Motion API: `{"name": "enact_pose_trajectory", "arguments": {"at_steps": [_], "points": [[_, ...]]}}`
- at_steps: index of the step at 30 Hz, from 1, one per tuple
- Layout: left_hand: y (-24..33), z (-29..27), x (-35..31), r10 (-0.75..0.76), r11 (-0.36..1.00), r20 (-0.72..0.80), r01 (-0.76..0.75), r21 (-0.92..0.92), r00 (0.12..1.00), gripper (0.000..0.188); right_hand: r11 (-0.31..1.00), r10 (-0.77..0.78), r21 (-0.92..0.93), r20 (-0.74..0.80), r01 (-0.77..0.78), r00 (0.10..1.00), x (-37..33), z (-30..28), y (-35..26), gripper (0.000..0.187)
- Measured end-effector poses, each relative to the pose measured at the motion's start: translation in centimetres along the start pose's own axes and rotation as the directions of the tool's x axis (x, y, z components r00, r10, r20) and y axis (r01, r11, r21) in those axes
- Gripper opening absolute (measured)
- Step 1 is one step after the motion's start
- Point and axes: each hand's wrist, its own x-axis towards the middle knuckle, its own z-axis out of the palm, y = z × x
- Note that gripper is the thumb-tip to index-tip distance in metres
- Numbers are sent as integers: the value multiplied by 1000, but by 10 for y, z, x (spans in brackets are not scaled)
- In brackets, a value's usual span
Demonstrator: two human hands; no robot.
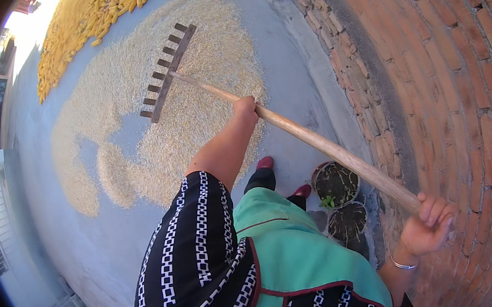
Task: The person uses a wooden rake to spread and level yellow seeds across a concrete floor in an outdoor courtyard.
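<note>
A long-handled wooden rake (pixel 326 145) runs slantwise across the view, its toothed head (pixel 170 76) far and to the left, over a spread of pale grain (pixel 206 90). I cannot tell whether the teeth touch the grain. My left hand (pixel 246 110) is wrapped round the handle about a third of the way down from the head. Near the brick wall, my right hand (pixel 429 225) closes on the butt end of the handle, with a bracelet at its wrist. The grain lies in a thin layer with bare patches on its left side.
Yellow corn cobs (pixel 72 36) are heaped beyond the grain on the grey concrete floor (pixel 285 74). A brick wall (pixel 459 75) rises along the right. Two round plant pots (pixel 337 182) stand by its foot, close to my shoes (pixel 266 162). A pale structure (pixel 10 228) stands at left.
</note>
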Motion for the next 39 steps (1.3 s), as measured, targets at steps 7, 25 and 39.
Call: {"name": "enact_pose_trajectory", "arguments": {"at_steps": [7,25,39], "points": [[46,0,38,63,987,47,-70,147,997,16,993,91,-73,32,-88,995,2,85,77,20],[-108,-95,-84,-187,944,175,128,303,967,25,972,-75,-231,-102,49,992,-181,-21,-126,23],[-231,-217,-179,-351,888,254,234,395,901,21,966,-116,-251,-211,61,971,-362,-51,-248,20]]}}
